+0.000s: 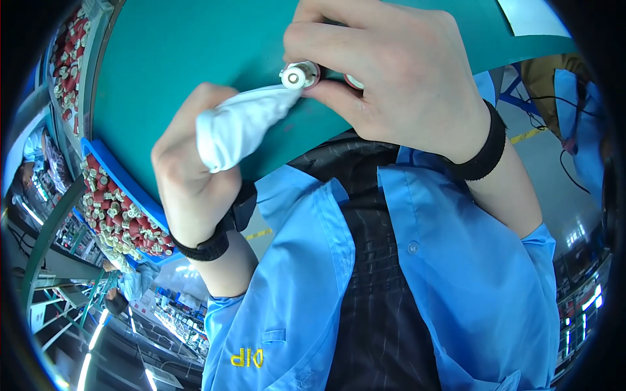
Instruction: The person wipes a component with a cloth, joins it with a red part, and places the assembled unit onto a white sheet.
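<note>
Just in from the near edge of the green surface (150, 65), a small capped part (297, 76) is being pinched by the right hand (404, 72), thumb against finger; a second part (354, 81) is being half hidden in its palm. The left hand (189, 150) is being seen curled, its fingertips being masked by white cloth (241, 124); its grip cannot be told. The left edge is being flanked by a blue bin (127, 192), green room being left between; by the right edge, a white sheet (531, 16) is being cut off

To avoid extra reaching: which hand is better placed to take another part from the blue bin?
Probably left: the left hand, though partly covered by white cloth, is nearer the blue bin; the right hand grips a small part.
</note>
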A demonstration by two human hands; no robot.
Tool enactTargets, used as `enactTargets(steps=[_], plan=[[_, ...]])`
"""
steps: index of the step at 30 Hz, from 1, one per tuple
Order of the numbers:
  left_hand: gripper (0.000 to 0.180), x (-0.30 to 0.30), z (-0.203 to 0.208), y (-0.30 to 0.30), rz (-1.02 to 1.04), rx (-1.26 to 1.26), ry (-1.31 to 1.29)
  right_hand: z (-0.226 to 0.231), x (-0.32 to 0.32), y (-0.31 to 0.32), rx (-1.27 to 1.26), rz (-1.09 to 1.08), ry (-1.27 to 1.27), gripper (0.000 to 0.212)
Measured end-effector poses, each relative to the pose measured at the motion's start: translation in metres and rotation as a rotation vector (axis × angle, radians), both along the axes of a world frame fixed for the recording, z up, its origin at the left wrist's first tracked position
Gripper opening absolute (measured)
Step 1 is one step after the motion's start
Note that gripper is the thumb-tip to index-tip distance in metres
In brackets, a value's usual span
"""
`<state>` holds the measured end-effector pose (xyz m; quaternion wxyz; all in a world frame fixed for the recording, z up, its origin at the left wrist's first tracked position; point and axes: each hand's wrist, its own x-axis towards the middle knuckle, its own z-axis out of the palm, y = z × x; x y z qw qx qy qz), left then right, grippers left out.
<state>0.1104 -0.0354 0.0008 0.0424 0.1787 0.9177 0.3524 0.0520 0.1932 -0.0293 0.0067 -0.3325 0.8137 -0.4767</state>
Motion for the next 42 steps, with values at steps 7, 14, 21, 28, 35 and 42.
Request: enactTargets(steps=[7, 14, 21, 28, 35, 42], plan=[[0.054, 0.028, 0.021, 0.012, 0.139, 0.241, -0.209, 0.003, 0.001, 0.002, -0.073, -0.031, -0.001, 0.015], [0.060, 0.020, 0.023, 0.011, -0.018, 0.012, -0.259, 0.005, 0.001, 0.003, -0.031, -0.008, 0.013, 0.014], [0.043, 0.024, 0.015, 0.015, -0.034, 0.078, -0.206, 0.002, 0.001, 0.002, -0.060, -0.015, -0.034, 0.014], [0.032, 0.021, 0.008, 0.023, -0.041, 0.006, -0.133, 0.002, -0.001, 0.002, -0.078, -0.007, -0.025, 0.014], [0.038, 0.015, 0.002, 0.009, 0.002, -0.005, 0.002, 0.001, 0.000, 0.001, -0.072, -0.035, 0.010, 0.015], [0.034, 0.022, 0.016, 0.011, -0.057, -0.158, -0.065, 0.001, 0.002, 0.003, -0.077, -0.027, 0.025, 0.020]])
